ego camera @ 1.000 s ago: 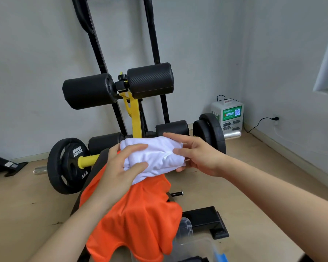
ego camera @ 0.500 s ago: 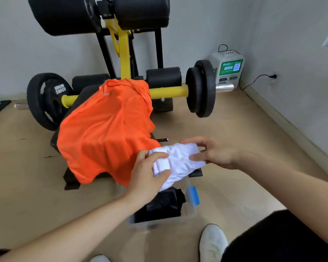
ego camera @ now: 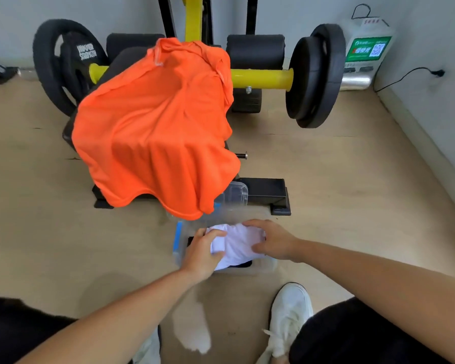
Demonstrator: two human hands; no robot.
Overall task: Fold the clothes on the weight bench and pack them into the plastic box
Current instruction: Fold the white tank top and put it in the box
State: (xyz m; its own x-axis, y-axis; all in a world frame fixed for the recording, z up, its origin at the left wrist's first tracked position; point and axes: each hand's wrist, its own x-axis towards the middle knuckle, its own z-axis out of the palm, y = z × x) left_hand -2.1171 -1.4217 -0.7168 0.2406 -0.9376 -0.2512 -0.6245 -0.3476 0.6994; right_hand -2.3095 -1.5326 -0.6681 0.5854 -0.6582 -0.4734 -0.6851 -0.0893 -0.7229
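A folded white garment (ego camera: 238, 244) lies in the clear plastic box (ego camera: 269, 265) on the floor, on top of something black. My left hand (ego camera: 202, 252) grips its left end, thumb over the top. My right hand (ego camera: 271, 239) holds its right end with curled fingers. An orange shirt (ego camera: 153, 127) lies spread over the weight bench (ego camera: 121, 57), hanging down past its front edge and hiding part of the box's far side.
The box's clear lid (ego camera: 237, 194) leans by the bench's black foot (ego camera: 267, 190). A barbell with a yellow bar (ego camera: 260, 78) and black plates (ego camera: 315, 74) crosses behind. A white charging station (ego camera: 364, 48) stands at the right wall. My white shoes (ego camera: 289, 316) are near the box.
Both hands have carried the white garment from the top of the bench down into the plastic box. My view has tilted down toward the floor.
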